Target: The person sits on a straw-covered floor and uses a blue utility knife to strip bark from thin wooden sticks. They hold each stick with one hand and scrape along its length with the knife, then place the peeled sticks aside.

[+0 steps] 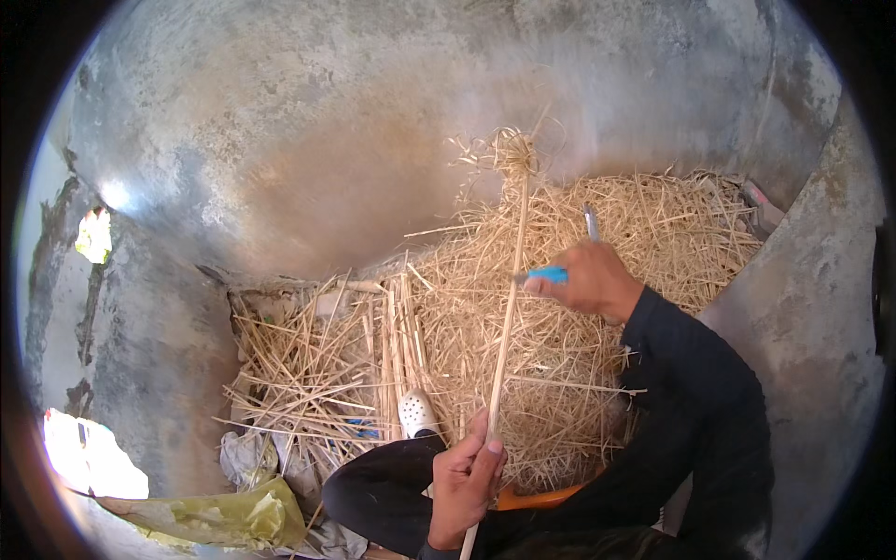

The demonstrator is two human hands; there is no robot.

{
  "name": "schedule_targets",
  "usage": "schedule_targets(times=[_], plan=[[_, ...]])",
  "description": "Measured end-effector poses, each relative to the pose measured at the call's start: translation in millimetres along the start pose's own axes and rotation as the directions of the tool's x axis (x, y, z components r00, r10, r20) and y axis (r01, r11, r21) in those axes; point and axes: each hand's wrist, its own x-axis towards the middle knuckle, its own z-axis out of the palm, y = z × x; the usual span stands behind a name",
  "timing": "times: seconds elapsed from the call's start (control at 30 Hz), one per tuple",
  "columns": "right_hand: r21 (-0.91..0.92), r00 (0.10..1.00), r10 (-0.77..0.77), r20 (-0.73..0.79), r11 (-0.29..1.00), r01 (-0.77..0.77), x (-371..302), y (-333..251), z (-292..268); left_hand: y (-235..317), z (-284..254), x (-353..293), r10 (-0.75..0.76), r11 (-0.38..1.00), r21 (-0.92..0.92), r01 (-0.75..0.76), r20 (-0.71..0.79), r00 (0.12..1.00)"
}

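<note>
A long, pale wooden stick (509, 327) slants up from my lap toward the far wall. My left hand (467, 476) is closed around its lower part, thumb along the wood. Thin curled shavings (515, 154) cling in a bunch at the stick's far end. My right hand (593, 278) grips a small blue tool (549, 274), whose left end meets the stick about midway along; its exact kind is blurred. A grey metallic piece (591, 222) juts out above the same hand, and I cannot tell whether it belongs to that tool.
A large heap of shavings (663, 224) spreads ahead and to the right. Loose thin sticks (299, 364) lie scattered at the left, beside several straighter sticks (397, 327). My white clog (416, 413) rests by them. Yellowish sheeting (224, 516) lies front left. A concrete wall (373, 140) encloses the space.
</note>
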Motion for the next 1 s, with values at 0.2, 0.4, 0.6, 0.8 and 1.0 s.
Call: schedule_targets(times=[0.2,0.4,0.6,0.8,1.0], plan=[[0.036,0.988,-0.098,-0.117,0.994,0.103,-9.5,-9.0,5.0,0.9,11.8,0.6,0.093,0.995,0.049,-0.091,-0.027,0.995],[0.041,0.986,0.010,-0.168,0.999,-0.003,6.8,20.6,3.3,4.0,15.3,-6.1,0.028,0.998,0.058,-0.027,-0.013,1.000],[0.026,0.971,-0.085,-0.224,0.995,0.093,-2.6,11.5,0.8,0.0,11.6,-13.0,0.019,1.000,-0.011,-0.019,0.027,0.999],[0.008,0.903,0.324,-0.281,0.942,-0.335,27.3,86.2,-27.0,0.7,21.7,-30.6,-0.056,0.998,0.028,0.054,0.075,0.996],[0.008,0.948,0.207,-0.241,0.977,-0.212,17.7,73.3,-23.1,-12.7,15.4,-22.6,0.038,0.999,0.036,-0.040,0.057,0.998]])
